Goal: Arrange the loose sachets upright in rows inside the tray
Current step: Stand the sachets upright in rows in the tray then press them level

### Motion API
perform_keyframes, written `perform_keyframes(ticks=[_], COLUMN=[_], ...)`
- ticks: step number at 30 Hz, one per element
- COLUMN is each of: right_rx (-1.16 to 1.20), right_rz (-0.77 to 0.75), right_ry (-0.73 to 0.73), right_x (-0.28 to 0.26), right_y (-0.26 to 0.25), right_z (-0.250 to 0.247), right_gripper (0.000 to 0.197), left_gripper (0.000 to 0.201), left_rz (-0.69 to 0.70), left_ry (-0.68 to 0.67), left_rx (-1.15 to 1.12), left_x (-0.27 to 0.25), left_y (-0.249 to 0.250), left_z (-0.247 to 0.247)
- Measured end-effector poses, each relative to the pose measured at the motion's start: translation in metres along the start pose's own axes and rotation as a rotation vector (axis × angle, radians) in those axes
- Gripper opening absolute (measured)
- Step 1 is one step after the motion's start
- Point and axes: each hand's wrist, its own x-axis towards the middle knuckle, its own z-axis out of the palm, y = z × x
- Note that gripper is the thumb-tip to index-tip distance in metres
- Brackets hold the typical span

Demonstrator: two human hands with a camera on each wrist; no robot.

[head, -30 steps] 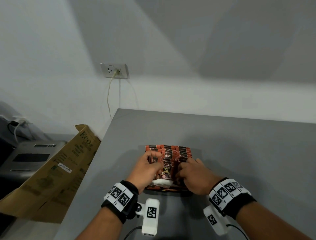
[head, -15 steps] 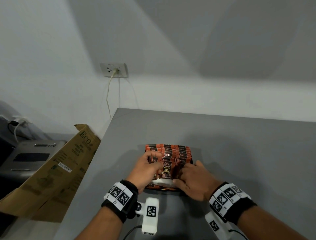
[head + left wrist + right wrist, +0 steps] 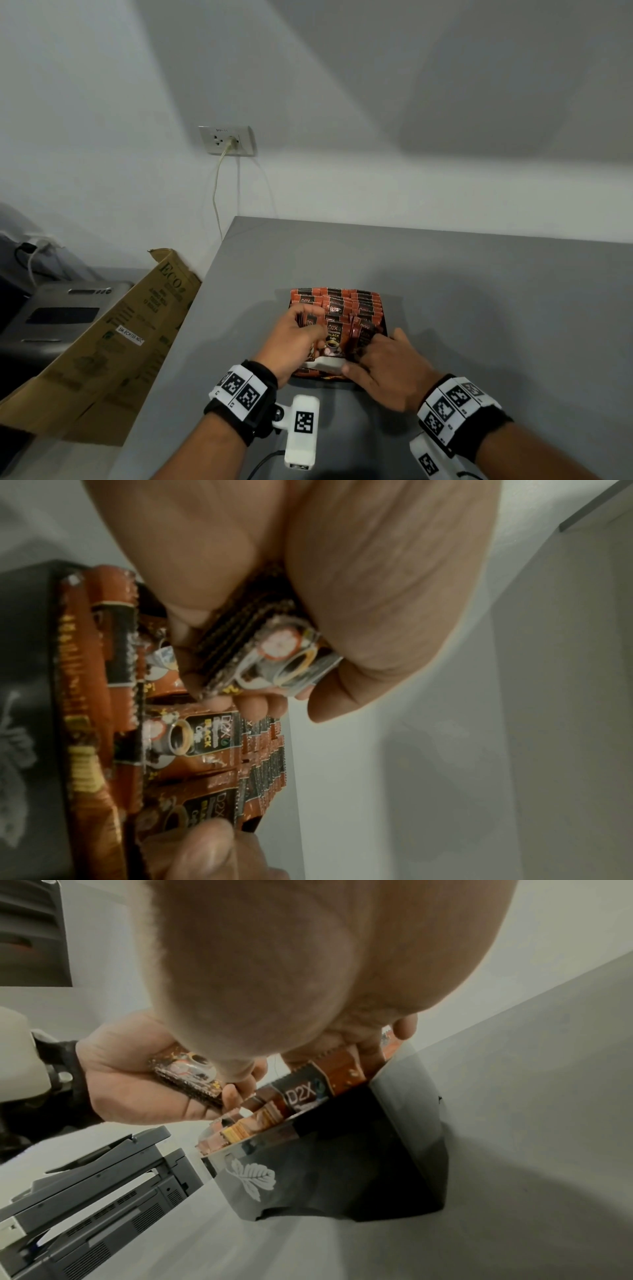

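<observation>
A dark glossy tray (image 3: pixel 342 1172) with a white leaf motif stands on the grey table (image 3: pixel 479 308), near its front. Rows of upright orange-and-black coffee sachets (image 3: pixel 346 301) fill it. My left hand (image 3: pixel 301 337) hovers over the tray's front left and grips a stack of several sachets (image 3: pixel 263 645) between thumb and fingers. My right hand (image 3: pixel 383 356) is at the front right. Its fingers curl over the top of a leaning sachet (image 3: pixel 308 1093), and its thumb lies at the tray's front edge. The hands hide the front rows.
A flattened cardboard box (image 3: pixel 113 342) leans against the table's left edge. A grey printer (image 3: pixel 58 318) stands beyond it. A wall socket (image 3: pixel 227 140) with a hanging cable is behind the table's far left corner. The wall closes off the table's back.
My right hand has drawn slightly toward me and lower over the tray's front right. The left hand with its stack has barely moved.
</observation>
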Motion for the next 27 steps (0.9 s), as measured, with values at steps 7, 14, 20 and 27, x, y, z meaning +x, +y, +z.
perform_keyframes(ticks=[7, 14, 20, 27], right_rx=[-0.039, 0.338, 0.917, 0.763], right_rz=[0.044, 0.042, 0.093, 0.259], right_ry=[0.025, 0.281, 0.344, 0.393], right_x=[-0.003, -0.001, 0.021, 0.04], right_y=[-0.001, -0.003, -0.018, -0.003], right_z=[0.003, -0.019, -0.045, -0.062], right_gripper=[0.081, 0.037, 0.025, 0.012], left_gripper=[0.038, 0.05, 0.064, 0.034], left_rz=[-0.017, 0.026, 0.115, 0.098], left_ry=[-0.013, -0.057, -0.103, 0.221], left_rx=[-0.069, -0.054, -0.135, -0.217], left_x=[0.001, 0.0, 0.0, 0.004], left_y=[0.0, -0.002, 0.004, 0.019], left_z=[-0.001, 0.002, 0.012, -0.015])
